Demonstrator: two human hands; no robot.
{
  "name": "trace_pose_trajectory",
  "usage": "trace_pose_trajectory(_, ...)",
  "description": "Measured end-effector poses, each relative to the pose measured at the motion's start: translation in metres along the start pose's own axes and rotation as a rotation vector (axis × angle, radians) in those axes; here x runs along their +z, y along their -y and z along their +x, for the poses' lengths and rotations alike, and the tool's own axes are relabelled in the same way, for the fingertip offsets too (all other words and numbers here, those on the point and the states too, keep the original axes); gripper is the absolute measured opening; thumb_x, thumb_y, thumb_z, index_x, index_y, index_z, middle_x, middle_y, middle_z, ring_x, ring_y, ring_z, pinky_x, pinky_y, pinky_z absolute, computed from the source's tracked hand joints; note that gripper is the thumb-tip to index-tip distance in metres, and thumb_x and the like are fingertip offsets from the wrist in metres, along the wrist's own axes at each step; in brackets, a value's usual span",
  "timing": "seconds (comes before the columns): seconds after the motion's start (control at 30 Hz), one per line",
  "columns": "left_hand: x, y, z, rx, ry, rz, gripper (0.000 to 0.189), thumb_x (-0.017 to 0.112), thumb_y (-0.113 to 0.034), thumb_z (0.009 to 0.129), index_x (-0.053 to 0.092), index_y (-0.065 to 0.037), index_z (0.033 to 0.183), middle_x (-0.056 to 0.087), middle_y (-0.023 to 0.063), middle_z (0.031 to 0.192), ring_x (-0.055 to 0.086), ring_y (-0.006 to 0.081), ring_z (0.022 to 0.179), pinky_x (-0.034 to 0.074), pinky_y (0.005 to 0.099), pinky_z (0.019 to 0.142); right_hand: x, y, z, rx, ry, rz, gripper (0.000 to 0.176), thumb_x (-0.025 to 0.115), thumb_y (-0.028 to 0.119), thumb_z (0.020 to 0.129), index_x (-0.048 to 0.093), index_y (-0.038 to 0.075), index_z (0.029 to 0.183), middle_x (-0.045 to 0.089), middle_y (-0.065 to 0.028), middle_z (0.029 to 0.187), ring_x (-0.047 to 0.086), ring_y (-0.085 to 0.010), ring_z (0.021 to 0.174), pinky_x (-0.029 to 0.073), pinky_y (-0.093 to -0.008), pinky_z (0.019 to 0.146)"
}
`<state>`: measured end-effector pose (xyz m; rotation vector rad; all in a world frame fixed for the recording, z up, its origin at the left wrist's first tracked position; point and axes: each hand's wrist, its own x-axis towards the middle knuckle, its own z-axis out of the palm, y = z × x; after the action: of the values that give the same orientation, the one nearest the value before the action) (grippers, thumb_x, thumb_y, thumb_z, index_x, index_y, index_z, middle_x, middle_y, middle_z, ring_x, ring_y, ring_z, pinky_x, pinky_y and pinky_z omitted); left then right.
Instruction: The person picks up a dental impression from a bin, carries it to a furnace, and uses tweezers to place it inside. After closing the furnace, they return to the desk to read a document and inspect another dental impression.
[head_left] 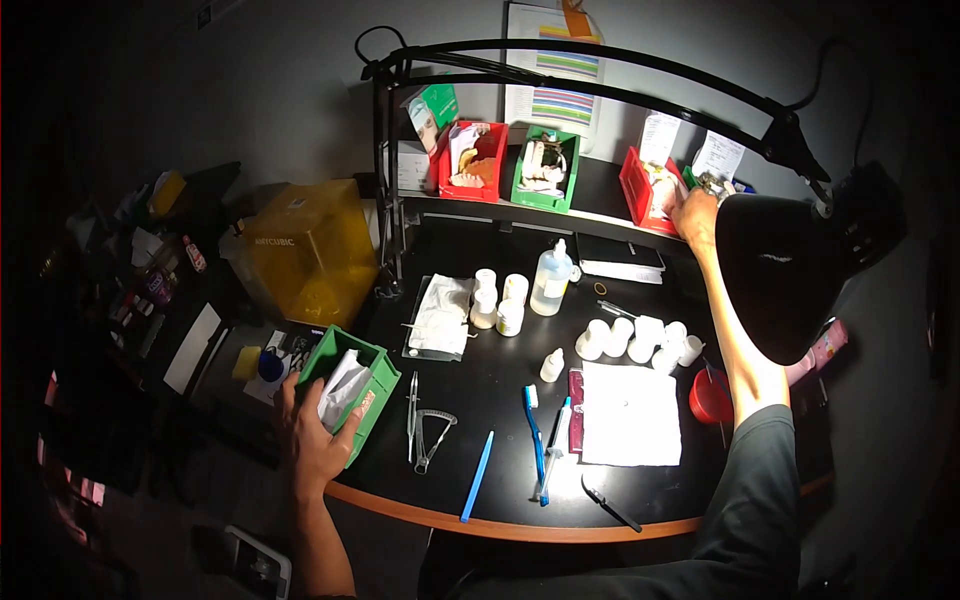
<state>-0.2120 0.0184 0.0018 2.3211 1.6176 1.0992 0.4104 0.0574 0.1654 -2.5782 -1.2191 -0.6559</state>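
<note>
At the desk's left edge my left hand (pixel 322 440) grips a green bin (pixel 372 400), its thumb over the near side; folded white paper (pixel 342 385) lies inside. My right hand (pixel 697 215) reaches up to the shelf at the right, beside a red bin (pixel 640 200) holding pinkish models and a paper slip. Metallic items (pixel 712 185) show just beyond its fingers, in front of another paper slip (pixel 718 155). The right fingertips are partly hidden, and what they touch is unclear.
A black lamp (pixel 775 270) hangs beside my right forearm. White jars (pixel 640 340), a dropper bottle (pixel 551 280), a white cloth (pixel 630 415), blue brushes, calipers (pixel 430 440) and a red bowl (pixel 710 396) are on the desk. An amber box (pixel 315 250) stands left.
</note>
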Motion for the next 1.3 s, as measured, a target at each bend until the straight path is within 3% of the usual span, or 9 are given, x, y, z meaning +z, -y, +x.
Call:
trace_pose_trajectory(0.1,-0.005,0.002,-0.001,0.003,0.001,0.012,0.057,0.080,-0.020,0.076,0.059,0.007,0.122,0.048,0.0261,0.137,0.048,0.0444,0.128,0.038,0.0498,0.107,-0.017,0.009,-0.001,-0.010,0.060,-0.057,0.040,0.072,0.033,0.084,0.069,-0.003,0.100,0.071,-0.0280,0.095,0.072,-0.0429,0.091,0.058,-0.0491,0.082)
trace_pose_trajectory(0.27,-0.011,0.002,-0.002,-0.021,0.000,-0.014,0.058,0.081,-0.022,0.076,0.059,0.007,0.122,0.047,0.0261,0.138,0.047,0.0444,0.128,0.036,0.0498,0.108,-0.048,0.061,-0.024,-0.010,-0.235,-0.019,0.039,0.072,0.039,0.083,0.075,0.000,0.088,0.073,-0.0241,0.089,0.074,-0.0378,0.089,0.059,-0.0456,0.085)
trace_pose_trajectory(0.4,-0.010,-0.001,-0.003,-0.041,-0.012,0.000,0.059,0.081,-0.023,0.076,0.060,0.008,0.122,0.046,0.0263,0.140,0.045,0.0449,0.130,0.035,0.0508,0.110,-0.042,0.110,-0.037,-0.202,-0.199,0.191,0.037,0.071,0.037,0.087,0.075,0.001,0.090,0.072,-0.0241,0.083,0.073,-0.0392,0.083,0.060,-0.0473,0.078)
trace_pose_trajectory(0.53,-0.002,0.000,-0.005,-0.018,-0.054,0.030,0.059,0.081,-0.022,0.076,0.060,0.008,0.123,0.046,0.0261,0.141,0.045,0.0452,0.130,0.034,0.0512,0.110,-0.003,0.165,-0.015,-0.142,-0.046,0.481,0.056,0.073,0.032,0.085,0.062,0.001,0.130,0.069,-0.0330,0.102,0.068,-0.0438,0.103,0.056,-0.0476,0.093)
trace_pose_trajectory(0.73,-0.007,-0.004,-0.005,0.001,-0.044,0.019,0.058,0.081,-0.022,0.075,0.060,0.006,0.121,0.046,0.0268,0.140,0.046,0.0454,0.129,0.036,0.0521,0.107,0.009,0.184,-0.011,-0.116,-0.047,0.519,0.046,0.073,0.039,0.085,0.068,0.001,0.109,0.070,-0.0292,0.102,0.068,-0.0450,0.100,0.056,-0.0496,0.089)
trace_pose_trajectory(0.9,-0.009,-0.003,-0.007,0.009,-0.051,0.067,0.057,0.081,-0.023,0.075,0.061,0.004,0.121,0.047,0.0263,0.138,0.048,0.0461,0.126,0.037,0.0514,0.106,0.021,0.155,0.006,-0.054,-0.080,0.427,0.032,0.069,0.021,0.081,0.073,0.007,0.110,0.071,-0.0277,0.104,0.069,-0.0431,0.101,0.056,-0.0490,0.091)
trace_pose_trajectory(1.13,-0.004,-0.004,-0.005,0.032,-0.051,-0.011,0.058,0.081,-0.032,0.078,0.064,0.004,0.119,0.046,0.0281,0.138,0.046,0.0466,0.127,0.036,0.0552,0.107,0.038,0.111,0.027,-0.144,-0.150,0.321,0.026,0.069,0.013,0.080,0.071,-0.004,0.099,0.070,-0.0299,0.095,0.069,-0.0441,0.097,0.057,-0.0485,0.086)
trace_pose_trajectory(1.2,-0.005,-0.007,-0.004,0.027,-0.039,-0.026,0.058,0.081,-0.033,0.078,0.064,0.005,0.119,0.046,0.0283,0.138,0.045,0.0469,0.127,0.036,0.0550,0.107,0.033,0.109,0.023,-0.172,-0.161,0.317,0.025,0.071,0.015,0.081,0.071,-0.005,0.097,0.071,-0.0299,0.093,0.070,-0.0440,0.095,0.057,-0.0491,0.084)
trace_pose_trajectory(1.3,-0.008,-0.009,-0.002,0.075,-0.052,-0.023,0.057,0.081,-0.035,0.077,0.066,0.002,0.118,0.046,0.0274,0.137,0.045,0.0460,0.127,0.036,0.0548,0.107,0.030,0.108,0.025,-0.188,-0.167,0.226,0.048,0.082,0.042,0.077,0.073,-0.003,0.090,0.071,-0.0274,0.086,0.071,-0.0424,0.086,0.057,-0.0499,0.079)
